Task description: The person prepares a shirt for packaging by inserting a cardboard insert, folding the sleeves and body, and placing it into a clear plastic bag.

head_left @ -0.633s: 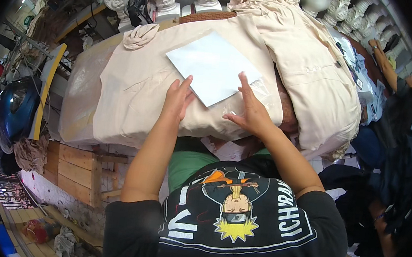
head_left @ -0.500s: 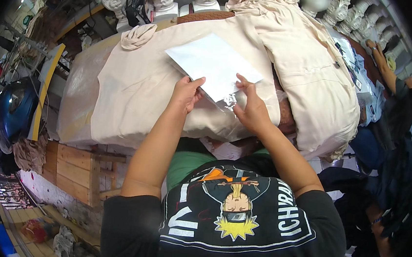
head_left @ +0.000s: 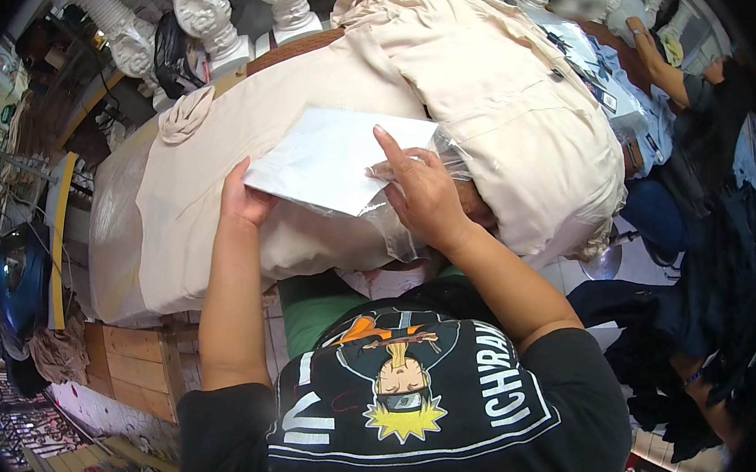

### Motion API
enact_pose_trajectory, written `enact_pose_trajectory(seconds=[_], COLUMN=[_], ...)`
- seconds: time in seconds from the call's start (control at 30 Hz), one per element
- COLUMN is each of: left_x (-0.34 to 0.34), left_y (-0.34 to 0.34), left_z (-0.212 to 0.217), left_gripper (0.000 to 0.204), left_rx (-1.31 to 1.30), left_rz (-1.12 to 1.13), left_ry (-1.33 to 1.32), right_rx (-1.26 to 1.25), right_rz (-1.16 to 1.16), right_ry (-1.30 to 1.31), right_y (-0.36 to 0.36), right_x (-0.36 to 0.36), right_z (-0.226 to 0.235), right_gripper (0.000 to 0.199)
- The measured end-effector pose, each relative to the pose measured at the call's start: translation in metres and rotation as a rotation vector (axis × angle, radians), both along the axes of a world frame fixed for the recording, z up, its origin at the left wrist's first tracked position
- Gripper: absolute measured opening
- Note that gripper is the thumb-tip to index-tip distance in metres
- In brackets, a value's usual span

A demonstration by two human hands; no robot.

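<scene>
Head view, read from left to right. At the far left a blue rounded object sits below the level of the work surface, with wooden crates just to its right. The table carries a stack of beige garments spread across most of its top; a loose beige collar piece lies at the stack's left end, and white carved balusters stand behind it.

The left hand grips the lower left corner of a white sheet, fingers curled under its edge and thumb on top. The sheet rests flat on the garments near the middle of the stack, partly inside a clear plastic bag whose loose mouth hangs toward the person.

The right hand lies on the right part of the sheet and bag, index finger extended toward the sheet's upper edge, the other fingers bent and pinching the plastic film.

Farther right, a second pile of beige cloth bulges over the table's edge. At the far right another person's arm reaches over blue garments.
</scene>
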State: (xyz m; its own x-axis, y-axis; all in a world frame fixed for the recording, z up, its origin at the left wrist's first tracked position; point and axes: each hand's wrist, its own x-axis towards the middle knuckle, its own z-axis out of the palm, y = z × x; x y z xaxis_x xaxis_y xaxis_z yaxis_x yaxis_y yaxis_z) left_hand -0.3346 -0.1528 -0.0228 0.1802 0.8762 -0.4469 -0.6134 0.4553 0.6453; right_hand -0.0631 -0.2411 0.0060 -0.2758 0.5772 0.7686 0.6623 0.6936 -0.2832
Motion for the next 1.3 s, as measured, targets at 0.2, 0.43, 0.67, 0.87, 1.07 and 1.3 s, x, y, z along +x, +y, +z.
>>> enact_pose_trajectory(seconds=[0.2, 0.43, 0.67, 0.87, 1.07, 1.3], left_x=[-0.002, -0.069, -0.174, -0.277, -0.327, -0.351], left_y=[0.018, 0.008, -0.018, -0.079, -0.137, -0.152], left_z=[0.016, 0.003, -0.020, -0.041, -0.087, -0.100], left_gripper=[0.045, 0.047, 0.045, 0.050, 0.049, 0.051], left_rx=[0.069, 0.208, 0.140, 0.255, 0.289, 0.112], left_rz=[0.266, 0.392, 0.808, 1.260, 1.395, 1.361], left_ry=[0.104, 0.018, -0.016, -0.022, 0.081, 0.225], right_rx=[0.000, -0.053, -0.281, -0.268, -0.289, -0.333], right_rz=[0.010, -0.001, 0.020, 0.133, 0.169, 0.249], right_ry=[0.009, 0.046, 0.420, 0.777, 0.847, 0.794], right_y=[-0.007, -0.006, 0.004, 0.028, 0.035, 0.041], right_x=[0.016, 0.009, 0.020, 0.027, -0.004, -0.042], right_z=[0.019, 0.032, 0.018, 0.024, 0.020, 0.015], right_gripper=[0.075, 0.069, 0.015, 0.015, 0.015, 0.012])
